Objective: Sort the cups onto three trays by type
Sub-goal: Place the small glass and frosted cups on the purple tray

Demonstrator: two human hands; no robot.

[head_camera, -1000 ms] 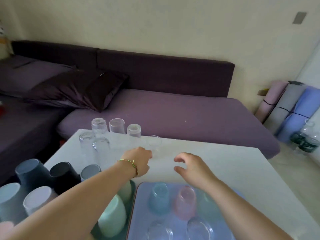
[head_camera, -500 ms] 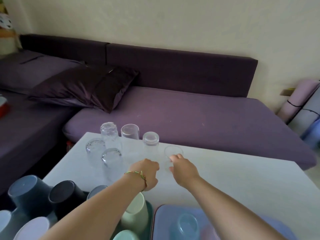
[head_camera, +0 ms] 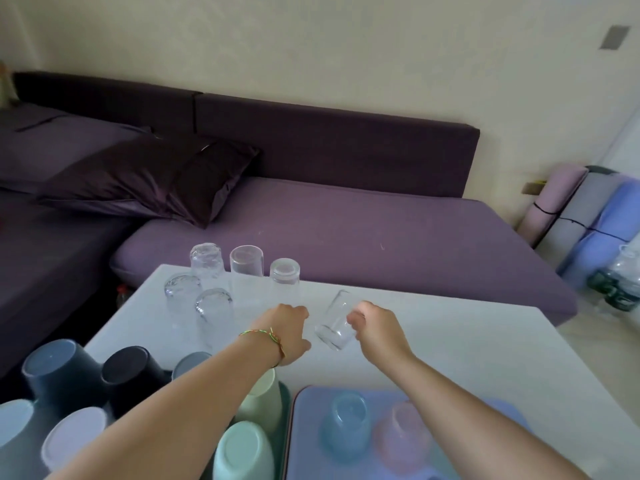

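1. The step in hand looks like the clear-glass sort. The right hand [head_camera: 377, 327] pinches a clear glass [head_camera: 336, 322] by its side and holds it tilted just above the table [head_camera: 485, 358], near the middle, toward the far edge.
2. The left hand [head_camera: 287, 332] lies just left of that glass, fingers curled under, with nothing to be seen in it.
3. Five clear glasses [head_camera: 213, 303] stand upside down at the table's far left corner. I judge that the held one belongs with them.
4. The next move calls for turning the glass mouth down and setting it beside that group without knocking its neighbours.
5. The opaque cups [head_camera: 133, 370] crowd a green tray [head_camera: 286, 393] at the near left corner. A tinted blue cup [head_camera: 348, 424] and a pink cup [head_camera: 403, 431] sit on a lavender tray [head_camera: 301, 427] at the near edge.
6. It is hard to tell whether a tray lies under the clear group, or which end of the held glass is its mouth. The forearms cover parts of both near trays, and the frame cuts those trays off.
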